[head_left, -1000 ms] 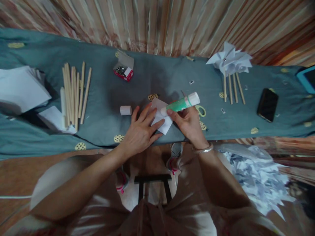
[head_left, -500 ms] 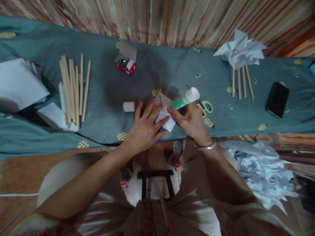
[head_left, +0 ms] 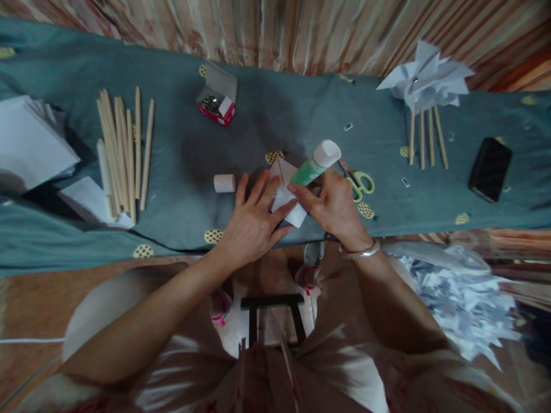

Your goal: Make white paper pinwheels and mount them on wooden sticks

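A folded piece of white paper (head_left: 297, 215) lies on the cloth in front of me. My left hand (head_left: 253, 223) rests on its left side, fingers spread and pressing it flat. My right hand (head_left: 338, 203) is closed around a green and white glue stick (head_left: 310, 167), which leans to the right with its lower end at the paper. Where the glue tip meets the paper is hidden by my fingers. The white glue cap (head_left: 224, 183) lies on its side left of my left hand. Scissors with pale green handles (head_left: 365, 183) are just beyond my right hand.
Wooden sticks (head_left: 124, 155) and stacked white paper (head_left: 32, 143) lie at left. An open red box (head_left: 218, 106) of small metal pieces stands further back. Paper pinwheels (head_left: 424, 80) and a black phone (head_left: 491, 169) are at right. A bag of folded paper (head_left: 465, 310) sits below the table edge.
The glue stick has shifted slightly left and stands a little steeper in my right hand. My left hand stays on the paper. The whole view has shifted slightly.
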Tool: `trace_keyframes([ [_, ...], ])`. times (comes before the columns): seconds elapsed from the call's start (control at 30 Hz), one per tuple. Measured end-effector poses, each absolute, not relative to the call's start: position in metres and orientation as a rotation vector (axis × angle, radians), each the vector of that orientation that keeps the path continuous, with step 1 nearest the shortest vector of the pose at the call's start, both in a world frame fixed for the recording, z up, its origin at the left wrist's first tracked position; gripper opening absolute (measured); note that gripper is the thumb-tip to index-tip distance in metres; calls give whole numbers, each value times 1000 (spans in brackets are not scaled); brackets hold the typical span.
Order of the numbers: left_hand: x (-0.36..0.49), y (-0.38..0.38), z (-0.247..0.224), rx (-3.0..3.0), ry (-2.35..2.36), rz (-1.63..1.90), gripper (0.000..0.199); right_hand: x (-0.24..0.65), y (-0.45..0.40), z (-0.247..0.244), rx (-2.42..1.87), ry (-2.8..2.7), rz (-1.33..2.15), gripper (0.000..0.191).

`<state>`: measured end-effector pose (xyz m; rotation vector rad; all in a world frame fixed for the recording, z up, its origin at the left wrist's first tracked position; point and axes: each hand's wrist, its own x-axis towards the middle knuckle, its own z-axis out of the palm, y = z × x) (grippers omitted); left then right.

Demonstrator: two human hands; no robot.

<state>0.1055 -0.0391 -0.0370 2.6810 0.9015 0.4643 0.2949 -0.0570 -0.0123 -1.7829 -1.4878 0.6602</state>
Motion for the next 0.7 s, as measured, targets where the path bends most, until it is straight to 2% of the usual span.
trace_keyframes([
  [0.23, 106, -39, -39, 2692, 904, 470, 46, 294, -57, -10, -1809, -1567, 592, 28],
  [0.7, 106, -39, -41, 2680, 895, 493, 48, 290, -57, -6, -1849, -1632, 554, 33],
])
